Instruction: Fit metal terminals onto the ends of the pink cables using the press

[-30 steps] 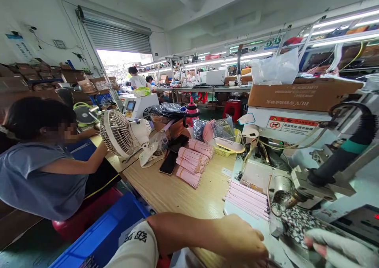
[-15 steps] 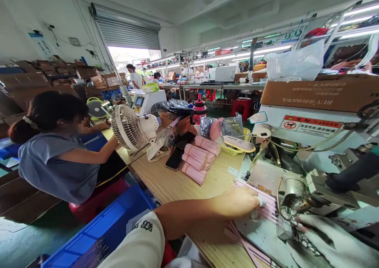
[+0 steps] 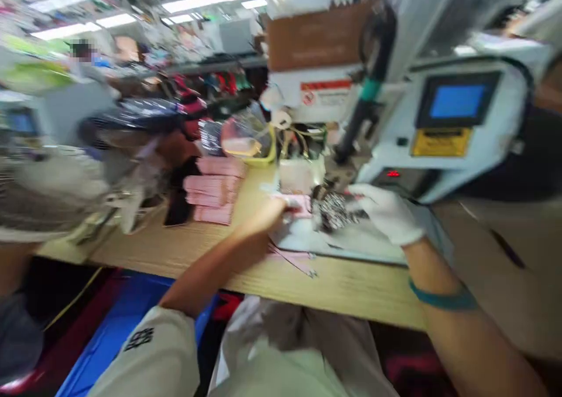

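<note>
The picture is smeared by motion. My left hand (image 3: 272,209) reaches over the wooden bench (image 3: 246,268) to loose pink strips (image 3: 301,205) lying on the white machine base (image 3: 351,245); its fingers seem pinched at the strips. My right hand (image 3: 389,212), in a white glove, rests on the base beside a heap of small dark and silver parts (image 3: 331,209), its fingers curled toward the heap. What either hand holds is too blurred to make out.
Bundles of pink strips (image 3: 213,198) are stacked on the bench to the left, next to a dark phone (image 3: 178,206). A white machine with a blue screen (image 3: 456,101) stands behind my hands. A desk fan (image 3: 39,198) and a blue crate (image 3: 114,332) are at left.
My head has swung right and down, so the machine now fills the middle. My left hand stays at the pink strips; my gloved right hand has moved up to the heap of parts.
</note>
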Action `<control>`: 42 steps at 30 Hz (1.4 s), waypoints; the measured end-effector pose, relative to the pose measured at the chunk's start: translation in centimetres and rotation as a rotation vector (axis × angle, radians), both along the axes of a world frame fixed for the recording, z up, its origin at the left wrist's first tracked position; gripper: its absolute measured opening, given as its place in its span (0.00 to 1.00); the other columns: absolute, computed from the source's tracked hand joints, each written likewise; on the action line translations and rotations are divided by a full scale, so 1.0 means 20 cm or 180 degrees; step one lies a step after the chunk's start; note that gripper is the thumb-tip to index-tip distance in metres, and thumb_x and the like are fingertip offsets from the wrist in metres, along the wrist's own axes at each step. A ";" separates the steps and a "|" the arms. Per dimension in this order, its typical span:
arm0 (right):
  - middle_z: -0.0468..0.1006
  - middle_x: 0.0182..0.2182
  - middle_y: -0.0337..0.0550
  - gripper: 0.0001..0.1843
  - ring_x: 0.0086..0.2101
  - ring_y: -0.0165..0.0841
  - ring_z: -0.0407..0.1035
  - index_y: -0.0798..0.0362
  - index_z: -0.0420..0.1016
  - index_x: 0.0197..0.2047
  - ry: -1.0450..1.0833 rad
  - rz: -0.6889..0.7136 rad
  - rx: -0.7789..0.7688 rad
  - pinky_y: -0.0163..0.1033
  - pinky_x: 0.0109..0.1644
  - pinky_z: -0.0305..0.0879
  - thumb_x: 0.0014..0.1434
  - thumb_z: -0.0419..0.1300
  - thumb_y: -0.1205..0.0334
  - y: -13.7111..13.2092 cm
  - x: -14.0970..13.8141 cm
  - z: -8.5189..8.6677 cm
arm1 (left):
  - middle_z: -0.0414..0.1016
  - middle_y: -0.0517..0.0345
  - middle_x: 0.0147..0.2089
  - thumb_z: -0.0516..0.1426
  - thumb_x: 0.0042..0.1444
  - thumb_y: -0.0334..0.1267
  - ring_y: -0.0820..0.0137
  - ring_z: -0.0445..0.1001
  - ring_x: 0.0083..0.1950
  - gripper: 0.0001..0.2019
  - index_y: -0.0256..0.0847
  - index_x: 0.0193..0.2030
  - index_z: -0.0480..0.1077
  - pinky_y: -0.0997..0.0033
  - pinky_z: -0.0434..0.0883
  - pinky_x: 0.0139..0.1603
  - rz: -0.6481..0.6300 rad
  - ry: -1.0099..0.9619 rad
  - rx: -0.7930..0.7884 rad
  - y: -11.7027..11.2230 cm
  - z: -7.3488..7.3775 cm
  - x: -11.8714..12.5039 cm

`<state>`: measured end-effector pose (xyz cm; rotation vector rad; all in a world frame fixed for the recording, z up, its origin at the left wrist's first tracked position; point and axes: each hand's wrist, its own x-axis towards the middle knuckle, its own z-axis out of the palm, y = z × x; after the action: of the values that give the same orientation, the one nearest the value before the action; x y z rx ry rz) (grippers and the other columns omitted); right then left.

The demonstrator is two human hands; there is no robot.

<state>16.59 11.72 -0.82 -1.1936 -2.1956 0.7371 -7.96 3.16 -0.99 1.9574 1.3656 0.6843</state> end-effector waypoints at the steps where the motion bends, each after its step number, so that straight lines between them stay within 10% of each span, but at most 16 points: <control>1: 0.82 0.46 0.48 0.19 0.49 0.45 0.75 0.52 0.80 0.45 0.0137 0.0127 0.0092 0.49 0.57 0.68 0.55 0.52 0.67 0.02 0.02 0.00 | 0.77 0.51 0.33 0.55 0.55 0.39 0.63 0.74 0.42 0.10 0.36 0.33 0.75 0.65 0.70 0.43 -0.0048 -0.0068 -0.0049 0.01 -0.03 -0.03; 12: 0.80 0.30 0.45 0.16 0.23 0.31 0.71 0.56 0.80 0.46 -0.0004 0.0367 -0.1373 0.35 0.23 0.65 0.56 0.57 0.64 -0.01 -0.04 -0.08 | 0.74 0.54 0.32 0.57 0.56 0.44 0.68 0.69 0.34 0.12 0.36 0.34 0.75 0.70 0.67 0.37 0.0155 0.0505 0.0283 0.03 -0.09 -0.12; 19: 0.81 0.36 0.44 0.10 0.37 0.36 0.73 0.55 0.82 0.37 -0.0184 0.0278 -0.0096 0.39 0.41 0.66 0.54 0.61 0.63 0.02 -0.06 -0.13 | 0.75 0.53 0.35 0.56 0.57 0.49 0.66 0.70 0.37 0.17 0.35 0.32 0.74 0.68 0.67 0.44 0.0108 0.0045 0.0021 0.06 -0.11 -0.04; 34: 0.79 0.34 0.44 0.06 0.37 0.38 0.71 0.55 0.82 0.35 -0.0550 0.0418 0.0192 0.42 0.43 0.64 0.52 0.66 0.65 -0.02 -0.13 -0.15 | 0.73 0.56 0.34 0.64 0.49 0.52 0.72 0.66 0.33 0.19 0.34 0.29 0.72 0.74 0.64 0.35 0.0308 -0.0831 -0.0704 0.05 -0.11 -0.02; 42: 0.75 0.27 0.42 0.07 0.26 0.31 0.70 0.55 0.72 0.31 0.1253 0.0299 -0.1746 0.36 0.25 0.66 0.53 0.68 0.68 -0.05 -0.13 -0.12 | 0.73 0.58 0.32 0.66 0.47 0.50 0.73 0.67 0.32 0.17 0.35 0.29 0.74 0.75 0.65 0.34 0.0370 -0.1039 -0.0824 0.04 -0.11 -0.01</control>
<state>13.93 10.68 -3.14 -1.0685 -1.7787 1.5407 -8.25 3.99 -3.17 1.4994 1.2984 0.7984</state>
